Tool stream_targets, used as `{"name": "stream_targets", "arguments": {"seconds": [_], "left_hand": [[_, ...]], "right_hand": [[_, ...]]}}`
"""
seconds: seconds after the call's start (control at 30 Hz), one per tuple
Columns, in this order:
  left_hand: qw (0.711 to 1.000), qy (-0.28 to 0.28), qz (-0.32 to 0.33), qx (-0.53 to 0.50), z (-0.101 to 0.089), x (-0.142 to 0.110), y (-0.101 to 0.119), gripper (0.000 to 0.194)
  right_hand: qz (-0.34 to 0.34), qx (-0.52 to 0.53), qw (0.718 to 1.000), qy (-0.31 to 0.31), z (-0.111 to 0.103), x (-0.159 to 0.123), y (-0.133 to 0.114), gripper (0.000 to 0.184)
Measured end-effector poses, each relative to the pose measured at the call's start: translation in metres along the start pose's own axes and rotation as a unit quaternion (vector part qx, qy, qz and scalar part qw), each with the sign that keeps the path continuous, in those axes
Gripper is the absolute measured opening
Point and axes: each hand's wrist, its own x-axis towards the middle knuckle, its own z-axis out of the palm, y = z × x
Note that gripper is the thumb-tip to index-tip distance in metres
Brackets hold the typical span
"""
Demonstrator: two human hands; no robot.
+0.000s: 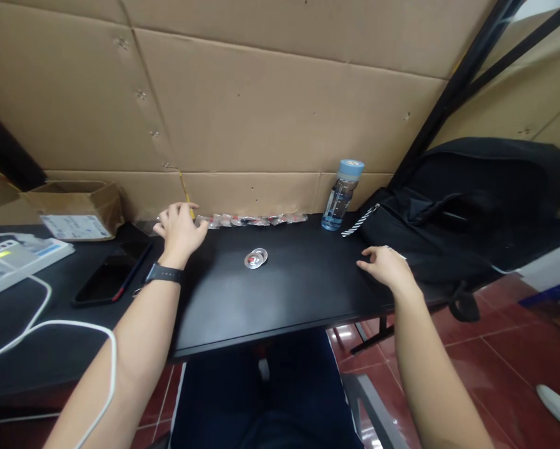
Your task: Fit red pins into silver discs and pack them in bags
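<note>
My left hand (179, 229) hovers at the back of the black table (280, 293), by the left end of a row of small clear-wrapped packets (261, 220). Its fingers are spread and bent, with nothing visible in them. Two round silvery discs (254, 259), the front one with a red mark, partly overlap at mid-table. On the right, my right hand (386, 265) is beside the black backpack (490, 181). Its thumb and forefinger are apart and hold nothing I can see; the other fingers are partly hidden.
A water bottle (340, 196) with a blue lid stands at the back right, near a striped strap (360, 221). Leftward are a phone (114, 271), a cardboard box (74, 209) and a white cable (74, 323) crossing my left arm. A cardboard panel (270, 112) rises behind.
</note>
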Motion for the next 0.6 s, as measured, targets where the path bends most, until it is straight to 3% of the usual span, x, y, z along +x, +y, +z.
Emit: {"name": "stream_targets", "arguments": {"seconds": [0.1, 0.2, 0.6], "left_hand": [[1.0, -0.006, 0.003, -0.002, 0.003, 0.0, 0.001, 0.04], [1.0, -0.014, 0.008, -0.009, 0.006, -0.003, 0.003, 0.039], [0.999, -0.047, 0.009, -0.017, 0.015, -0.007, 0.003, 0.032]], "right_hand": [[-0.063, 0.022, 0.998, -0.013, 0.007, -0.012, 0.028, 0.03], [-0.093, 0.032, 0.995, -0.005, 0.012, -0.012, 0.041, 0.024], [-0.071, -0.053, 0.996, 0.021, 0.015, 0.003, 0.022, 0.033]]}}
